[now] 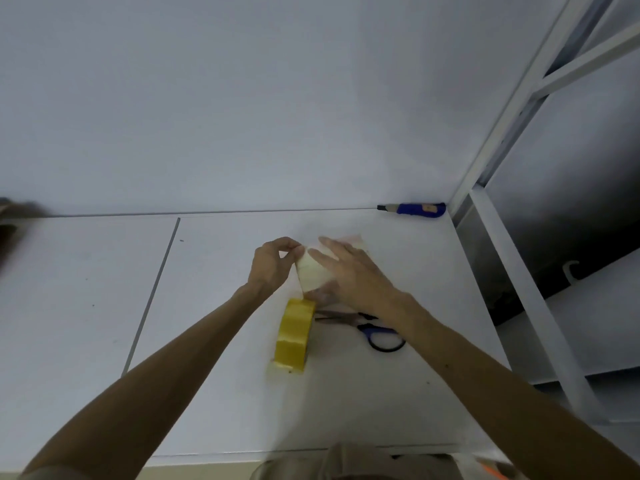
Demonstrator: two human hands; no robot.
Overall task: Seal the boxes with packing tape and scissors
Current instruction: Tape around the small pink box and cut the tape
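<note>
White tabletop [225, 393] is running back to a plain white wall [277, 98], and the person is working near its far right corner, beside a white metal shelving frame [519, 271]. Their left hand [273, 265] is pinching the far end of a cream strip of tape [311, 275] between thumb and fingertips, seemingly keeping it taut and off the surface so it does not stick early or wrinkle. Their right hand [353, 275] is lying flat with straight, slightly spread fingers over the strip and over a small pale box [356, 241], probably steadying the box while smoothing the tape down. The box is blurred and mostly covered, so I cannot tell which seam is being closed. The strip is leading back to the yellow tape roll [294, 336], which is standing on edge just nearer the person, uncut. Blue-handled scissors [379, 336] are lying just right of the roll, partly under the right forearm, within easy reach for the cut. That forearm is blocking them, though, so one hand will have to lift away first. A blue utility knife [414, 209] is resting against the wall, well apart, and something brown and blurred [14, 216] is showing at the far left edge.
</note>
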